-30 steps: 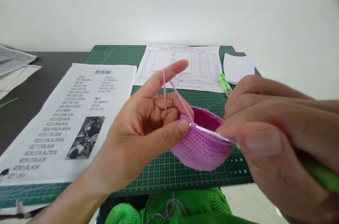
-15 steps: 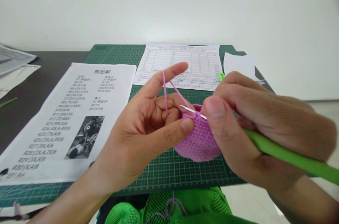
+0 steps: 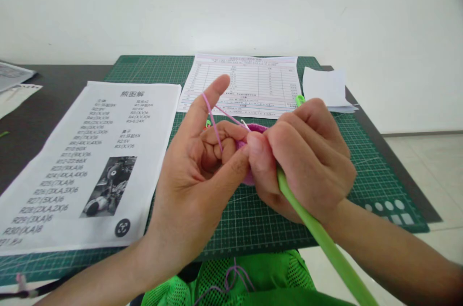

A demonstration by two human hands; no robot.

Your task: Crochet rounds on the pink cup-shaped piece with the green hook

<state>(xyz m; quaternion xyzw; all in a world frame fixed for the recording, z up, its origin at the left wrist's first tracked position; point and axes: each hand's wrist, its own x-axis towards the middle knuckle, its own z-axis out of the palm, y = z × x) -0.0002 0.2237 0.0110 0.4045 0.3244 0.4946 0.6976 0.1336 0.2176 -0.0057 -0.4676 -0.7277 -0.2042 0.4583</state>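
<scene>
My left hand [image 3: 195, 171] pinches the near left edge of a purple crocheted piece [image 3: 249, 179], its index finger raised with purple yarn [image 3: 213, 120] looped over it. In my right hand [image 3: 307, 161] is a crochet hook with a thick green handle [image 3: 311, 221]. The hook's silver tip [image 3: 245, 125] shows just beyond my right thumb, beside the yarn, at the top edge of the piece. Both thumbs nearly meet in front of the piece and hide most of it.
Beneath the hands lies a green cutting mat [image 3: 249, 221]. A printed sheet [image 3: 79, 166] is at the left, a table sheet [image 3: 238, 84] behind, white paper [image 3: 323, 86] at back right. A green clip [image 3: 300, 100] is near my right knuckles. Green mesh fabric [image 3: 267, 272] is below.
My right hand has moved left and turned over the purple piece, covering much of it and the hook shaft. The green handle now points more steeply down. My left hand has shifted slightly left.
</scene>
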